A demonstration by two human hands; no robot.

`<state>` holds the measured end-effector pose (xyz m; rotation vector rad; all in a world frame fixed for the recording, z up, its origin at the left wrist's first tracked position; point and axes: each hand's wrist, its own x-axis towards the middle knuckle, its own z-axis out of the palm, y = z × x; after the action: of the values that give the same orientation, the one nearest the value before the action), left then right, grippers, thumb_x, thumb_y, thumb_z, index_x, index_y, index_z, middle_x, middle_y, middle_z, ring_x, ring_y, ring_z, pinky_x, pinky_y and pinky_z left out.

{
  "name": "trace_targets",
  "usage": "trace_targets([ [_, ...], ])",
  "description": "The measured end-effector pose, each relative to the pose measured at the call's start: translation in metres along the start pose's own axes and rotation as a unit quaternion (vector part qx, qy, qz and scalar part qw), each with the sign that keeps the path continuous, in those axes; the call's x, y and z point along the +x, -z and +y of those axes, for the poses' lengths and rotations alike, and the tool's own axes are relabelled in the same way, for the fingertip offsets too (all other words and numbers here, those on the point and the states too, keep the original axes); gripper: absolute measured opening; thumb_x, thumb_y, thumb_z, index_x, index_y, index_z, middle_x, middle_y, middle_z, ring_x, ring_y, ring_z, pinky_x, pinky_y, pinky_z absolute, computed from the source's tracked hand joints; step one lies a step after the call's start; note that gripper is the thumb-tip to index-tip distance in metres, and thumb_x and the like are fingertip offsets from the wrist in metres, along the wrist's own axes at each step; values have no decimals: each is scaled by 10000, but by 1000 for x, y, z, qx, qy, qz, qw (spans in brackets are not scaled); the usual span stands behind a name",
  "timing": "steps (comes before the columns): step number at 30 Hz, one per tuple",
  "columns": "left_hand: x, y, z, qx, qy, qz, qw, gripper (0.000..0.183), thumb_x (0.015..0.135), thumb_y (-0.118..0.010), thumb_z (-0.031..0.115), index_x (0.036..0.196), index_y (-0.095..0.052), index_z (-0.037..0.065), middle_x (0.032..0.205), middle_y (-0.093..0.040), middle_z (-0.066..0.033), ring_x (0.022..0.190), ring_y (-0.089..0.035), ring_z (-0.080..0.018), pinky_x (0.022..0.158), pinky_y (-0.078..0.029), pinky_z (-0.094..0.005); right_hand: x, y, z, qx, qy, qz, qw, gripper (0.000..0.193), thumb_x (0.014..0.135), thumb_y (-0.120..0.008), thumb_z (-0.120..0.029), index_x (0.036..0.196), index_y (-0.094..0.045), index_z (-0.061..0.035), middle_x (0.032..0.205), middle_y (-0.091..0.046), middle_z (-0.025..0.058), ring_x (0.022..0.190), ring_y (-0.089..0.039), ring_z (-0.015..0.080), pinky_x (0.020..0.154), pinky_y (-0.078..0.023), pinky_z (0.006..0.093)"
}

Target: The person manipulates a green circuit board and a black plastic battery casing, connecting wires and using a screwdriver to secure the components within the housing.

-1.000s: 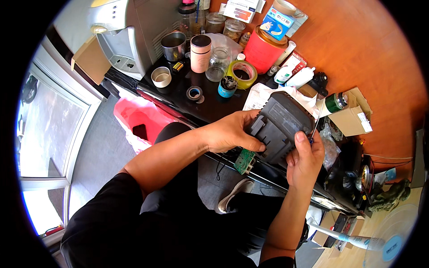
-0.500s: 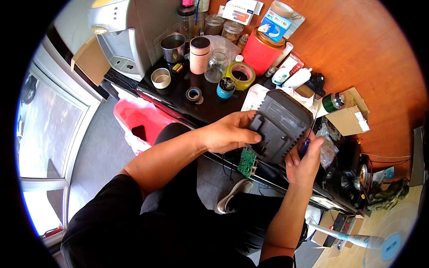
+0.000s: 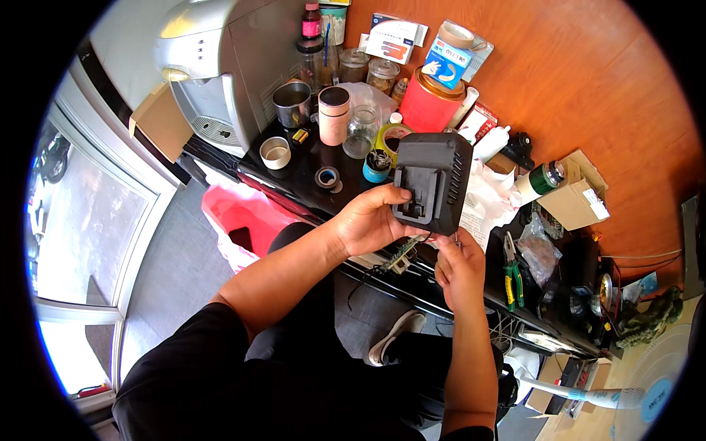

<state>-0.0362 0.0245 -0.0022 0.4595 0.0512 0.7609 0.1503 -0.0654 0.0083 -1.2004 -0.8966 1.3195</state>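
My left hand point(image 3: 370, 220) grips a black plastic charger housing point(image 3: 430, 180) by its lower left edge, thumb on the front beside a raised slot section. The housing is held up over the edge of the black counter. Below it hangs a green circuit board point(image 3: 403, 257) with thin dark wires, seen nearly edge-on. My right hand point(image 3: 461, 272) is closed just under the housing's bottom edge, fingertips close to the board. It holds a slim screwdriver, mostly hidden by the fingers; only a bit of it shows near the fingertips.
On the counter stand a pink tumbler point(image 3: 334, 117), a glass jar point(image 3: 361, 132), a metal cup point(image 3: 275, 153), a tape roll point(image 3: 327, 177) and a red canister point(image 3: 431, 103). Green-handled pliers point(image 3: 512, 272) lie at the right. A pink bag point(image 3: 246, 213) is on the left, a fan point(image 3: 651, 400) lower right.
The housing has tilted more upright and shifted left, its slot face turned toward me. My right hand has moved left and down to its bottom edge. The pliers have come into sight.
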Motion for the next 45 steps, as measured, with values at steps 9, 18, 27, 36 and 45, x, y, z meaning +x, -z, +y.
trace_targets([
  [9, 5, 12, -7, 57, -54, 1, 997, 507, 842, -535, 21, 1347, -507, -3, 1312, -606, -137, 1217, -588, -268, 1073, -444, -471, 0, -11, 4, -137, 96, 34, 985, 142, 972, -683, -119, 1026, -657, 10, 819, -646, -15, 643, -489, 11, 553, -379, 190],
  [18, 4, 24, -1, -32, -36, -29, 998, 512, 779, -526, 177, 1257, -606, 14, 1256, -667, -127, 1159, -606, -269, 1040, -413, -443, -3, -8, -4, -63, 98, 97, 988, 246, 990, -676, -189, 1117, -690, 21, 785, -599, 9, 480, -405, 13, 404, -284, 188],
  [27, 3, -1, 5, -114, 52, -67, 990, 691, 926, -561, 524, 1376, -508, 2, 863, -522, -32, 752, -463, -164, 667, -378, -305, -17, -7, -33, -7, 115, 98, 988, 238, 987, -681, -188, 1108, -694, 17, 766, -596, 5, 489, -404, 13, 416, -296, 188],
  [36, 0, -1, -8, -39, 63, -19, 997, 687, 1006, -476, 470, 1492, -395, -8, 830, -510, -38, 637, -452, -139, 584, -377, -292, -14, 2, -22, 53, 113, 76, 989, 222, 1000, -660, -176, 1108, -676, 18, 755, -572, -9, 493, -411, 15, 424, -302, 188],
  [45, -1, 6, -17, -39, 31, -68, 996, 916, 868, -592, 619, 1506, -386, -5, 1322, -606, -161, 695, -524, -160, 616, -420, -307, -9, 2, -23, 93, 98, 16, 991, 207, 1026, -616, -194, 1069, -654, 5, 767, -541, -8, 490, -403, 17, 415, -319, 191],
])
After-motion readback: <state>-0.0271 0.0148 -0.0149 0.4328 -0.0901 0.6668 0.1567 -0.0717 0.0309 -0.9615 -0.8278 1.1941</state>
